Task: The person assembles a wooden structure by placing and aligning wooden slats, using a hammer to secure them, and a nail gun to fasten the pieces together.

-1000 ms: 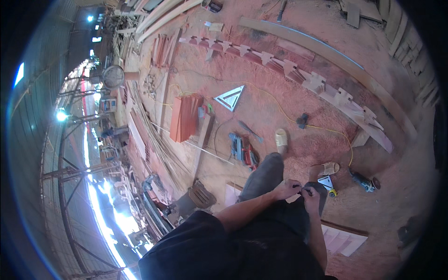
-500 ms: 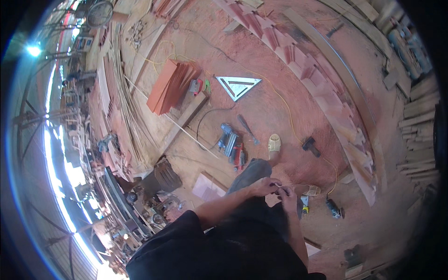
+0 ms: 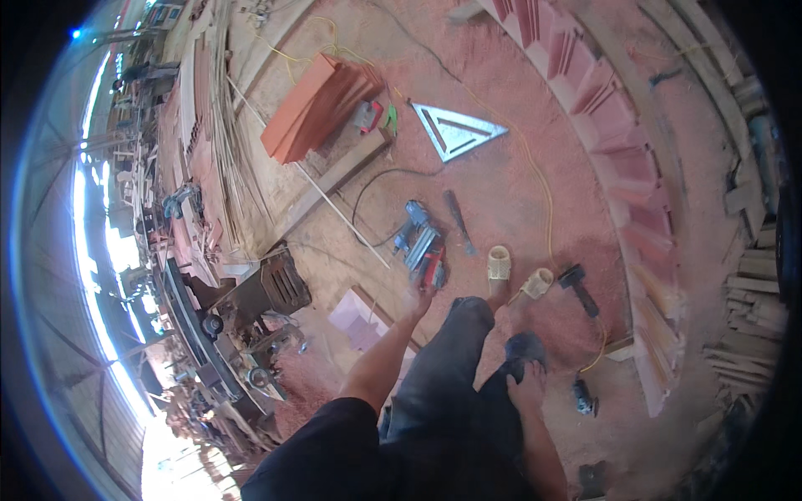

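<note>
My left hand is stretched down to the near end of a red and black tool on the ground. Motion blur smears its fingers, so whether it grips the tool cannot be told. Right against that tool lies a blue and grey nail gun. My right hand rests on my dark trouser leg near the knee, fingers spread and nothing in them. Beyond the nail gun are a dark-handled flat tool and a pale triangular square.
Stacked reddish boards lie far left beside a timber beam. A long notched row of reddish wood curves along the right. A dark-headed hammer, a grinder and a yellow cord lie nearer. Machinery stands at left.
My hands, together over my lap before, have parted. The left has reached forward to the red and black tool; the right has dropped onto my leg. The view has shifted and my legs have moved.
</note>
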